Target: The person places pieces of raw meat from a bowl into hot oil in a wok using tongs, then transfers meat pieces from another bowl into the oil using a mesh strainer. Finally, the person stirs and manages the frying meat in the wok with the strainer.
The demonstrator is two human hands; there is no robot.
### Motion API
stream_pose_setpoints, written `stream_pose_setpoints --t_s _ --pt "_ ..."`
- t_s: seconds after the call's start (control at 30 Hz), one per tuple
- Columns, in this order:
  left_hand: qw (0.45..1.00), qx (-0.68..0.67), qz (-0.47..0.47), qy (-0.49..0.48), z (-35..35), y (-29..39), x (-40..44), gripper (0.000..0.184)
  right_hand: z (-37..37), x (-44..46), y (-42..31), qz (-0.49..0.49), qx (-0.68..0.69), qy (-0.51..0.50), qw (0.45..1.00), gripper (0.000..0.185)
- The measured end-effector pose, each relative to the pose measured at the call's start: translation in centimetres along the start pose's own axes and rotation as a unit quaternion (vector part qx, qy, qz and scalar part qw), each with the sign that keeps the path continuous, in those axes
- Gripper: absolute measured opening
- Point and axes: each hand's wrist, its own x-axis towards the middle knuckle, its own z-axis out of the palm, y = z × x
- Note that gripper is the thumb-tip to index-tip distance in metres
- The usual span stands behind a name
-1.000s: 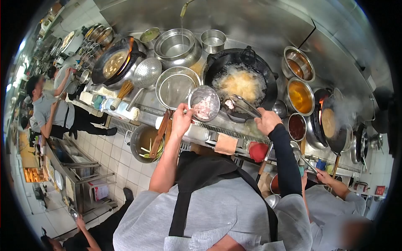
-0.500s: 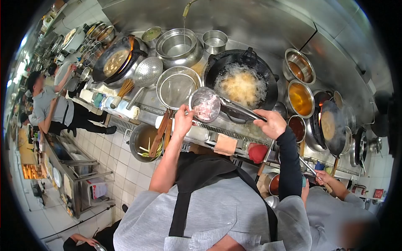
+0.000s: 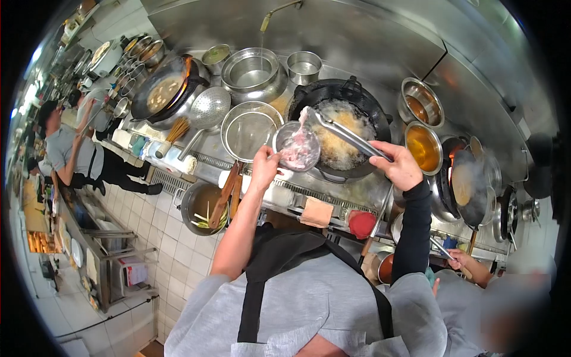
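Note:
My left hand (image 3: 266, 169) grips the rim of a metal bowl (image 3: 295, 146) of pale, coated raw pieces, tilted beside the wok. In my right hand (image 3: 398, 165) are metal tongs (image 3: 353, 140), their tips over the bowl's right edge with a whitish-pink piece (image 3: 304, 116) hanging near them. Under the tongs, golden food (image 3: 340, 134) bubbles in oil inside a large black wok (image 3: 306, 95). To the left of the bowl lies a round wire strainer (image 3: 247, 132) with a wooden handle.
Bowls of amber liquid (image 3: 423, 149) and brown sauce (image 3: 421, 108) stand right of the wok. A perforated ladle (image 3: 210, 107) and metal pots (image 3: 250, 66) are at the back left. A co-worker's hand (image 3: 459, 259) is at lower right; other people stand at far left.
My right hand drew the tongs back from the wok to the bowl and now lifts a raw piece with them. The bowl moved slightly right, towards the wok.

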Motion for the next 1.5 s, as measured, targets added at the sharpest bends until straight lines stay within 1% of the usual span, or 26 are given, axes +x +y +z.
stream_pose_setpoints --t_s 0.03,0.13,0.2,0.23,0.27,0.33,0.37,0.47,0.6,0.63,0.67,0.7,0.73,0.83,0.87,0.93,1.0,1.03,1.07,1.1,1.17,1.2,1.3,1.33,1.47,1.5 --pt "1.0 -0.012 -0.014 -0.002 0.7 -0.1 1.0 0.017 -0.4 -0.1 -0.5 0.0 0.011 0.008 1.0 0.04" --pt "0.999 -0.026 0.012 -0.017 2.8 0.1 3.8 0.016 -1.8 0.0 -1.8 0.016 0.066 0.036 0.997 0.041" --pt "0.999 -0.047 -0.003 -0.018 3.6 0.7 5.4 0.018 -2.8 -0.2 -2.0 0.037 0.112 0.056 0.991 0.041" --pt "0.998 -0.057 -0.011 -0.02 3.9 0.8 5.8 0.02 -3.3 0.1 -1.7 0.029 0.112 0.078 0.99 0.041" --pt "0.998 -0.051 -0.014 -0.02 3.9 0.7 5.9 0.018 -3.7 0.8 -0.9 -0.03 0.094 0.102 0.99 0.042" --pt "0.999 -0.039 -0.018 -0.022 3.6 1.0 5.9 0.016 -4.7 1.8 -1.2 -0.028 0.023 0.125 0.992 0.043" --pt "0.999 -0.038 -0.026 -0.01 3.2 1.0 5.1 0.016 -4.7 2.5 -1.1 -0.04 0.01 0.133 0.99 0.044" --pt "0.998 -0.046 -0.04 0.009 1.0 0.2 2.1 0.015 -4.4 6.2 1.8 -0.089 -0.132 0.126 0.979 0.046" --pt "0.994 -0.084 -0.07 0.025 -2.3 -1.7 -1.6 0.015 -1.7 12.3 6.9 0.017 -0.204 0.074 0.976 0.047" --pt "0.993 -0.087 -0.072 0.035 -3.1 -2.3 -2.1 0.015 -0.9 13.5 7.8 0.037 -0.199 0.065 0.977 0.05" --pt "0.992 -0.091 -0.072 0.045 -3.6 -2.7 -2.6 0.015 -0.1 15.1 9.8 0.037 -0.223 0.056 0.972 0.053" --pt "0.991 -0.1 -0.083 0.038 -4.0 -1.6 -3.7 0.014 1.0 16.7 12.2 0.052 -0.236 0.059 0.969 0.05" --pt "0.99 -0.103 -0.079 0.045 -4.4 -1.9 -3.9 0.014 1.7 17.8 13.7 0.067 -0.248 0.061 0.965 0.048" --pt "0.989 -0.117 -0.069 0.064 -5.8 -2.4 -4.6 0.014 2.6 17.8 12.3 0.177 -0.342 0.08 0.92 0.041" --pt "0.989 -0.114 -0.062 0.071 -6.1 -2.2 -4.7 0.014 2.6 17.4 12.0 0.148 -0.326 0.123 0.925 0.036" --pt "0.989 -0.106 -0.053 0.088 -6.7 -2.1 -5.0 0.014 1.8 15.4 9.1 0.076 -0.314 0.126 0.938 0.039" --pt "0.989 -0.127 -0.025 0.078 -7.1 -2.0 -4.9 0.014 1.6 12.1 5.2 -0.012 -0.269 0.116 0.956 0.041" --pt "0.99 -0.116 -0.015 0.075 -7.2 -1.8 -4.8 0.014 1.6 10.3 2.8 -0.018 -0.264 0.081 0.961 0.042" --pt "0.992 -0.105 -0.003 0.069 -7.2 -1.6 -4.6 0.014 1.8 8.5 1.0 -0.082 -0.248 0.055 0.964 0.04" --pt "0.993 -0.096 0.002 0.062 -7.3 -1.7 -4.1 0.013 1.8 6.8 -1.6 -0.067 -0.254 -0.014 0.965 0.04" --pt "0.995 -0.084 0.014 0.044 -6.9 -0.7 -3.8 0.013 2.5 4.2 -3.1 -0.116 -0.262 -0.076 0.955 0.039" --pt "0.996 -0.079 0.021 0.032 -6.6 -0.2 -3.6 0.013 2.7 3.5 -4.2 -0.098 -0.287 -0.121 0.945 0.037" --pt "0.997 -0.039 0.069 0.011 -5.2 0.7 -3.0 0.015 4.0 1.9 -4.6 -0.087 -0.33 -0.143 0.929 0.036" --pt "0.996 -0.03 0.089 0.006 -4.7 1.3 -2.9 0.016 4.2 1.8 -4.3 -0.088 -0.328 -0.136 0.931 0.037" --pt "0.995 0.049 0.077 -0.031 -3.4 2.5 -2.7 0.02 4.4 1.3 -2.7 -0.085 -0.325 -0.11 0.935 0.037" --pt "0.995 0.046 0.079 -0.035 -3.0 2.8 -2.8 0.019 4.0 0.8 -2.5 -0.085 -0.322 -0.102 0.937 0.036"
